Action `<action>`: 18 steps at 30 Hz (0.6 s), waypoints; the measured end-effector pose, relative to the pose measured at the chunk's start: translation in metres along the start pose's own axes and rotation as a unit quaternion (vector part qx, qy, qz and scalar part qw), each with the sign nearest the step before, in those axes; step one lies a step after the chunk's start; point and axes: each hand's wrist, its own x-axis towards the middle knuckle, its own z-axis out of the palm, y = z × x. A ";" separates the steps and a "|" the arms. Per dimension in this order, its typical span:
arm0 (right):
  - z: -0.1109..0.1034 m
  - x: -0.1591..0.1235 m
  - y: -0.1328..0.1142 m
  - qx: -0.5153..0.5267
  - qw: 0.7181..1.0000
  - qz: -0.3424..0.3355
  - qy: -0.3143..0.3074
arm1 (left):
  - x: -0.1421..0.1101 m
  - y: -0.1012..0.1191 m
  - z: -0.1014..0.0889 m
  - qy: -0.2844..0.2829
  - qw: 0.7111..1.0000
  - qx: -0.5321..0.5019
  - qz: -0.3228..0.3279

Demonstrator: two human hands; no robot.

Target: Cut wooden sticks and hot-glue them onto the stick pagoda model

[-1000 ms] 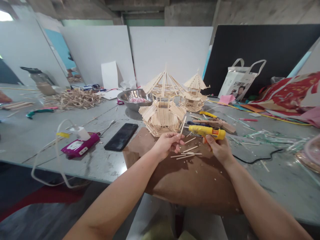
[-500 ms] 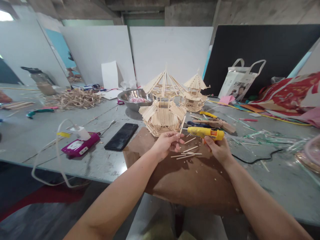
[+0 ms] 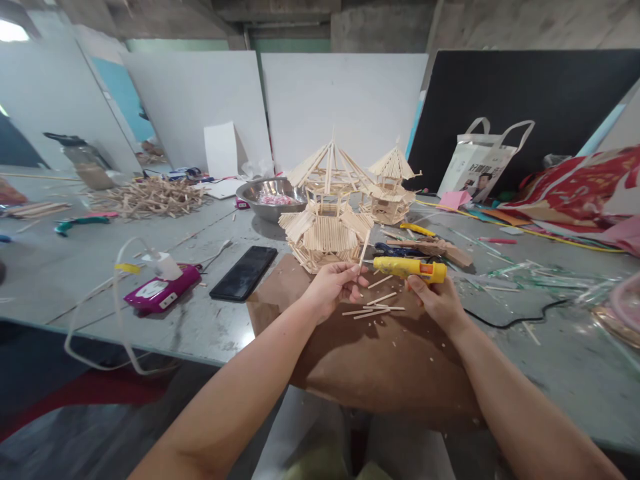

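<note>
Between thumb and fingers, my left hand (image 3: 337, 288) pinches a thin wooden stick (image 3: 365, 249) that points upward. My right hand (image 3: 437, 299) is wrapped round the handle of a yellow glue gun (image 3: 407, 268), whose nozzle points left, right by the stick; I cannot tell whether they touch. Several loose sticks (image 3: 373, 311) lie below on the brown board (image 3: 385, 373). Just behind my left hand stands a pavilion model (image 3: 330, 233) built of sticks, with an open-framed pointed roof. A smaller stick pavilion (image 3: 390, 183) is behind it to the right.
To the left lie a black phone (image 3: 243, 273) and a purple power strip (image 3: 163, 288) with a white cable. A metal bowl (image 3: 270, 203) and a heap of sticks (image 3: 150, 197) are farther back. Plastic wrappers (image 3: 535, 277), a black cord (image 3: 515, 323) and a white bag (image 3: 480, 163) occupy the right.
My right hand has brought the glue gun slightly left and down, so its nozzle is now at the lower part of the stick. My left hand keeps its pinch, almost still.
</note>
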 end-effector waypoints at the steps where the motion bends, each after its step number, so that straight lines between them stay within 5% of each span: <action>1: 0.000 0.000 -0.001 0.001 1.000 0.001 0.000 | 0.000 0.000 0.000 0.002 1.000 0.002 0.000; 7: 0.001 -0.001 0.001 0.071 0.997 0.025 0.014 | -0.001 0.001 0.003 0.029 0.999 0.011 -0.005; 12: 0.000 0.002 0.002 0.145 0.988 0.024 0.042 | -0.011 0.009 0.002 0.088 0.994 0.019 0.059; 18: -0.010 0.034 -0.040 0.078 0.994 -0.007 0.071 | -0.018 0.029 -0.013 0.174 0.970 0.022 0.167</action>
